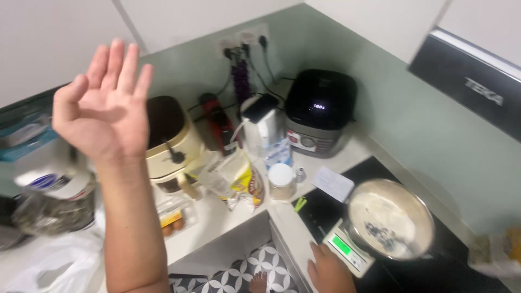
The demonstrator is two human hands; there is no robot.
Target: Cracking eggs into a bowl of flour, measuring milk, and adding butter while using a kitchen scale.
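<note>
Steel bowl (391, 220) on scale (350, 250) | right hand (328, 268) beside scale, grip unclear | left hand (106, 106) raised, open, empty

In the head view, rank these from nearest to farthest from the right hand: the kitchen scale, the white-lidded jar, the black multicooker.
From the right hand at the counter edge:
1. Kitchen scale, just beside the fingers, under the metal bowl.
2. White-lidded jar, up and left on the counter.
3. Black multicooker, back in the corner.

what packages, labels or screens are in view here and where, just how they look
Small green-lit scale screen: front right, beside the right hand.
Tiny white display on the black round cooker: back corner.
Yellow-and-clear food bag: counter centre.
White-lidded jar: right of the bag.
</note>
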